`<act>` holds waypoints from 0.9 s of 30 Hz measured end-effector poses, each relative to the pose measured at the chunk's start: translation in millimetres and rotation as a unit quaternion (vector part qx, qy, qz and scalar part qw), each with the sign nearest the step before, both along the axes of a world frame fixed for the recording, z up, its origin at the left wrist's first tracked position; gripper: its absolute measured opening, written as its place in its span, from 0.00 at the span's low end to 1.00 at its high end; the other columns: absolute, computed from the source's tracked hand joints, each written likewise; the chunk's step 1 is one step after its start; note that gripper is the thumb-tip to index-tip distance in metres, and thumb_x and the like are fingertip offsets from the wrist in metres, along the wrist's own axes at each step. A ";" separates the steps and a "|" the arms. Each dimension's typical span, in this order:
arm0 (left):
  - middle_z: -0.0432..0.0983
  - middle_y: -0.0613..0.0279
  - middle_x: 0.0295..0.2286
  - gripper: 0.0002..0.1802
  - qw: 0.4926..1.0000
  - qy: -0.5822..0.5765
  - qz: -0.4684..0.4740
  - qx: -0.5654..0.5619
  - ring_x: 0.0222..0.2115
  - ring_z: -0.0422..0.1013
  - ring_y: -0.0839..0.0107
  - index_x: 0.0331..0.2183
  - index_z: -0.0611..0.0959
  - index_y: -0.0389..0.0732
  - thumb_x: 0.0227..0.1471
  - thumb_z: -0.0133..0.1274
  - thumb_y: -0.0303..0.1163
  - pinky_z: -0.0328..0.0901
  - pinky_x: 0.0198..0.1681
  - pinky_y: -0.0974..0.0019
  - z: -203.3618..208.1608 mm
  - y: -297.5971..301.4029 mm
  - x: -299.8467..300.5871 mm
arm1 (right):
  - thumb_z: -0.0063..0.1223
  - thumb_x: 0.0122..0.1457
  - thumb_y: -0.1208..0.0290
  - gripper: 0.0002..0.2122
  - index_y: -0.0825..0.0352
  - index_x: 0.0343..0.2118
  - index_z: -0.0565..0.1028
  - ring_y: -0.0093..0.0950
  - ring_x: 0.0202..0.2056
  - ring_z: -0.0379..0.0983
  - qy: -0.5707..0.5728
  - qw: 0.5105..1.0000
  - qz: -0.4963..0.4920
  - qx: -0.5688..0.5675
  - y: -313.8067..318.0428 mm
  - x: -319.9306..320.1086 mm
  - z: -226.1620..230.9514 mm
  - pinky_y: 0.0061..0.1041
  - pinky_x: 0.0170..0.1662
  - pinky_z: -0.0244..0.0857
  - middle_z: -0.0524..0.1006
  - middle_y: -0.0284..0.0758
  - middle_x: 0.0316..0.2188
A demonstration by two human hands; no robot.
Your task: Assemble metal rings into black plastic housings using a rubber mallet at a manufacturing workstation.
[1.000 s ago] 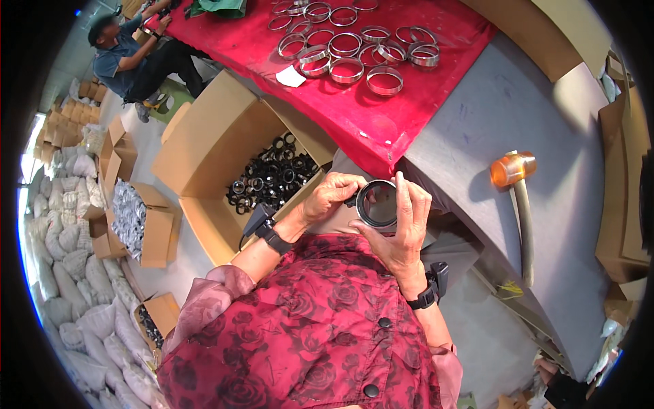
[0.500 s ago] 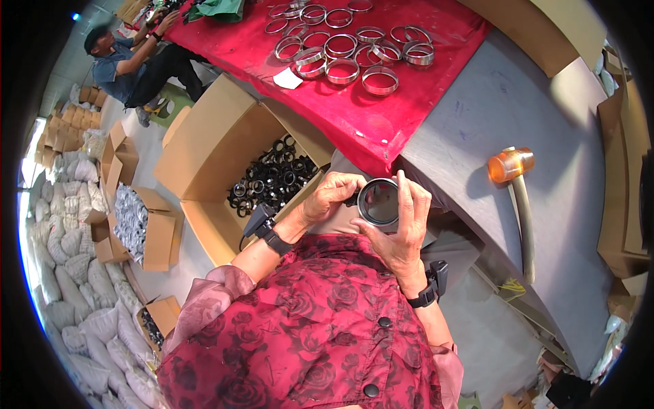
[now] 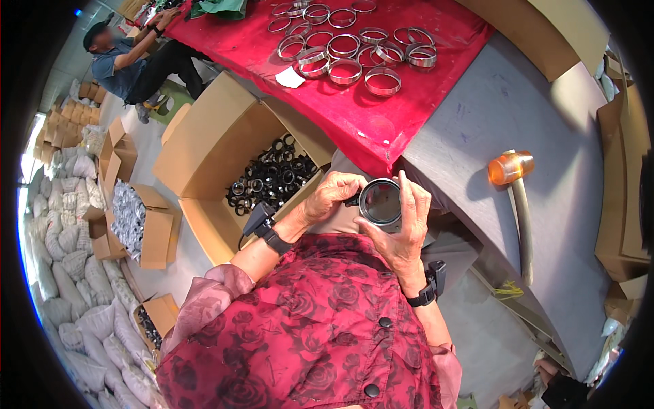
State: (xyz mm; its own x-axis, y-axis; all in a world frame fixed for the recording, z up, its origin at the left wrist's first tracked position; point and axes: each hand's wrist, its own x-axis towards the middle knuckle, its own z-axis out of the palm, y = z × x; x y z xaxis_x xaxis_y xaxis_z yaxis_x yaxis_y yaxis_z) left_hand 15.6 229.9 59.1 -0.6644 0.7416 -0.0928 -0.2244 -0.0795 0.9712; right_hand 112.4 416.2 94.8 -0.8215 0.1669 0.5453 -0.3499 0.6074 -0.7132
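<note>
In front of my body I hold a round black-and-silver ring (image 3: 380,221) between both hands. Its open-looking middle faces up, and I cannot tell whether a clear disc fills it. My left hand (image 3: 332,198) pinches a small black piece at the ring's left side, its fingertips closed together. Fingers and thumb of my right hand (image 3: 407,217) clasp the ring from the right. Left of and beyond my hands, a pile of small black rings (image 3: 276,174) lies in an open cardboard box (image 3: 204,160).
Several silver metal rings (image 3: 344,71) lie on a red cloth (image 3: 368,129) ahead. An amber-headed mallet (image 3: 509,168) rests on the grey tabletop (image 3: 463,123) at right. A carton of grey parts (image 3: 129,218) and stacked white sacks (image 3: 75,238) are at left. Another person (image 3: 122,61) sits far left.
My hands and the ring stay almost in place. The view has shifted very slightly; nothing has been taken up or let go.
</note>
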 end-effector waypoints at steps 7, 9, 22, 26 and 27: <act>0.77 0.66 0.29 0.33 1.000 0.001 0.002 -0.009 0.33 0.69 0.78 0.33 0.83 0.33 0.61 0.51 0.60 0.64 0.39 0.71 -0.3 0.4 -0.8 | 0.79 0.37 0.62 0.48 0.72 0.63 0.66 0.43 0.50 0.68 -0.003 1.000 0.001 -0.017 0.6 -1.2 -5.7 0.41 0.55 0.63 0.73 0.44 0.49; 0.77 0.66 0.29 0.32 1.000 0.005 0.005 0.005 0.33 0.69 0.78 0.33 0.83 0.33 0.62 0.52 0.58 0.64 0.39 0.71 2.1 1.9 0.9 | 0.79 0.38 0.62 0.48 0.71 0.64 0.65 0.42 0.51 0.68 -0.003 1.000 0.002 -0.031 0.6 -1.1 -8.0 0.41 0.55 0.63 0.73 0.44 0.50; 0.75 0.68 0.28 0.20 0.999 0.018 0.026 -0.039 0.32 0.68 0.80 0.30 0.81 0.34 0.60 0.56 0.44 0.64 0.39 0.72 16.3 5.2 4.8 | 0.80 0.37 0.65 0.49 0.72 0.65 0.65 0.42 0.52 0.68 -0.010 1.000 0.005 -0.017 1.4 -0.5 -12.0 0.40 0.56 0.64 0.73 0.44 0.51; 0.74 0.70 0.27 0.19 0.998 0.022 0.020 -0.047 0.31 0.67 0.81 0.29 0.81 0.35 0.60 0.56 0.43 0.63 0.39 0.73 17.7 5.2 2.9 | 0.80 0.36 0.65 0.50 0.73 0.65 0.64 0.42 0.53 0.69 0.000 0.999 0.007 -0.052 -0.8 -1.7 -20.4 0.40 0.56 0.65 0.73 0.44 0.52; 0.74 0.70 0.27 0.19 0.999 0.021 0.019 -0.046 0.31 0.67 0.81 0.29 0.81 0.35 0.60 0.56 0.43 0.63 0.39 0.73 17.8 5.4 1.7 | 0.81 0.36 0.65 0.51 0.74 0.65 0.64 0.42 0.53 0.69 0.003 0.998 0.007 -0.061 -0.7 -1.9 -22.3 0.40 0.56 0.65 0.73 0.44 0.53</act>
State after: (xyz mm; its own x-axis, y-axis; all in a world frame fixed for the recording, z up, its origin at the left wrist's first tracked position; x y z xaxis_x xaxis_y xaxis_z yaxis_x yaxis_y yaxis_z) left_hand 17.3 235.3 76.9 -0.6964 0.7057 -0.1304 -0.1819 0.0022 0.9833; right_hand 110.5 415.5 72.6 -0.8206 0.2203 0.5273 -0.3632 0.5113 -0.7789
